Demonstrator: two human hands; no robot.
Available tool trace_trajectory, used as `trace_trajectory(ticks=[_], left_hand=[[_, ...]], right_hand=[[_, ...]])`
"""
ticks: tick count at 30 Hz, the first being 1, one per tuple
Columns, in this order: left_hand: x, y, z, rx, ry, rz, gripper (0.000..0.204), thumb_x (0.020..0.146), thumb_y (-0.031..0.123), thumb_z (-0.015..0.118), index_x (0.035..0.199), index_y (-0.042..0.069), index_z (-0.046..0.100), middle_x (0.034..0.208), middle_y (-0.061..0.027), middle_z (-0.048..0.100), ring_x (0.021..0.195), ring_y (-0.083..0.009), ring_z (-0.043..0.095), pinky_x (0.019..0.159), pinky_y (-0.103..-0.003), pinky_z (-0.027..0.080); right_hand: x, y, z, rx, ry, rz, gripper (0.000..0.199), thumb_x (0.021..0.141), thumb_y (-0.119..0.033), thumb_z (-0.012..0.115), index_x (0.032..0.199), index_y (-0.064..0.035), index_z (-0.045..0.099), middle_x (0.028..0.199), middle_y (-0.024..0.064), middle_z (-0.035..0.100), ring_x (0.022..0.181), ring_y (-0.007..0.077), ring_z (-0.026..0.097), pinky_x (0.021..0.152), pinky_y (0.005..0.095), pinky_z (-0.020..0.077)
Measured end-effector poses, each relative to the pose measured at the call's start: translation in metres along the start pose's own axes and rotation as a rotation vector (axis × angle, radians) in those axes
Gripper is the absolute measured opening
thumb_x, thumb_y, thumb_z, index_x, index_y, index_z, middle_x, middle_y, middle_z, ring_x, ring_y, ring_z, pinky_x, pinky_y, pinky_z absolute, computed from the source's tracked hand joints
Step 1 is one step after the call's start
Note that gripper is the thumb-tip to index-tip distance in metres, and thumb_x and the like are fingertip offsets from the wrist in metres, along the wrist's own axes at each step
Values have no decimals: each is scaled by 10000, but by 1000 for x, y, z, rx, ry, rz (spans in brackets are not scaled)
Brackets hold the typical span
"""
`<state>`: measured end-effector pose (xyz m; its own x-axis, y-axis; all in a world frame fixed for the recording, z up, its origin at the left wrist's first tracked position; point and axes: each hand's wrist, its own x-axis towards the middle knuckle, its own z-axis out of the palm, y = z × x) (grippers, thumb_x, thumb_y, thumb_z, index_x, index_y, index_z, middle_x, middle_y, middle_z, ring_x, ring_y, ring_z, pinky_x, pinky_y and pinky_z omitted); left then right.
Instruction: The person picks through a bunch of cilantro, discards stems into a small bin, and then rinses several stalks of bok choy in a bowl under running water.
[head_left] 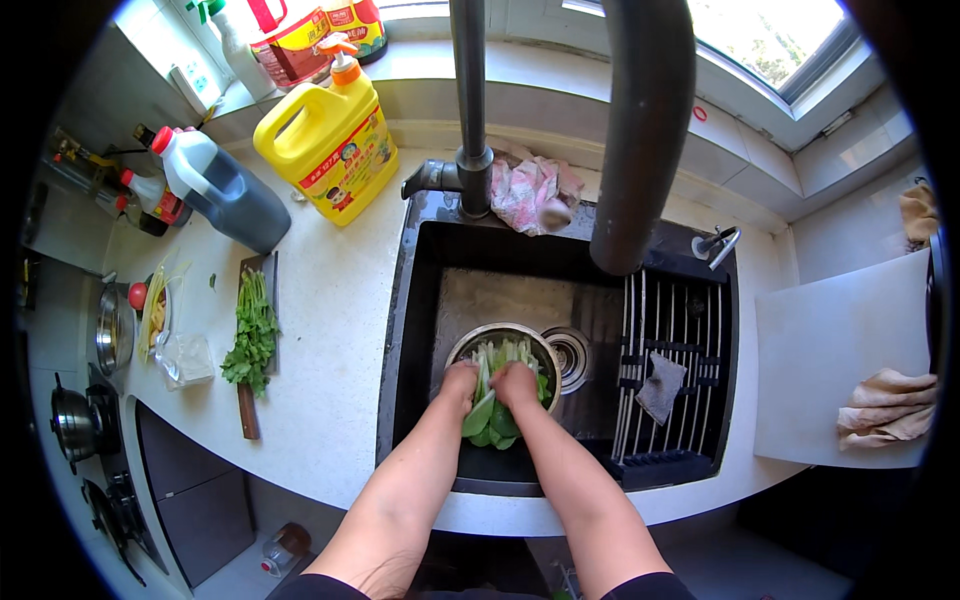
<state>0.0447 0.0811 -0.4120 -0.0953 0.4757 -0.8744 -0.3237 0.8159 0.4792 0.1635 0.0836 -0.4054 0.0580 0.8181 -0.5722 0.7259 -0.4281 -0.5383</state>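
Both my hands are down in a round metal bowl (pixel 551 358) standing in the black sink (pixel 418 300). The bowl is filled with leafy greens (pixel 492 428), pale stalks toward the far side and broad green leaves toward me. My left hand (pixel 460 384) is curled at the left of the bunch, its fingertips hidden among the stalks. On the other side my right hand (pixel 516 384) closes round the stalks, fingers bent inward. The drain (pixel 567 358) lies just right of the bowl.
A dark tap (pixel 473 140) and a thick dark pipe (pixel 640 140) rise in front. Right, a drying rack (pixel 690 400) bears a grey cloth (pixel 661 388). On the left counter are a knife (pixel 249 412) under green herbs (pixel 252 335), a yellow jug (pixel 335 150) and a dark bottle (pixel 225 195).
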Motion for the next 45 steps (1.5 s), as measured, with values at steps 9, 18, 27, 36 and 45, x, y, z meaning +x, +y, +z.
trace_trajectory(ticks=[9,18,27,36,45], left_hand=[[18,-19,11,173,211,155,121,823,124,607,812,8,639,710,-51,609,635,-155,548,599,-332,431],[15,-18,9,145,158,302,117,760,131,684,771,27,630,703,-37,618,610,-127,543,564,-302,434],[2,-3,2,150,49,191,39,812,66,583,820,32,601,707,-31,603,581,-129,541,518,-279,426],[-10,9,3,112,-9,153,163,834,186,597,882,33,625,754,-40,616,665,-138,564,592,-291,449],[5,-1,1,770,-3,437,291,868,278,524,888,3,619,827,-157,638,769,-288,611,707,-399,461]], right_hand=[[23,11,-1,250,186,-10,317,665,-93,688,958,21,646,711,106,666,569,150,639,556,286,506],[5,-11,-6,195,222,-93,184,701,-215,673,846,-103,684,800,151,648,747,308,632,685,388,497],[24,17,15,430,-19,-60,210,694,-186,700,842,-38,688,758,108,672,683,211,636,678,316,491],[12,5,-10,289,44,-41,226,763,-201,624,831,13,648,742,138,647,668,224,615,651,346,476],[16,3,-12,31,21,-151,385,809,-337,444,816,5,622,888,262,595,866,407,568,775,459,445]])
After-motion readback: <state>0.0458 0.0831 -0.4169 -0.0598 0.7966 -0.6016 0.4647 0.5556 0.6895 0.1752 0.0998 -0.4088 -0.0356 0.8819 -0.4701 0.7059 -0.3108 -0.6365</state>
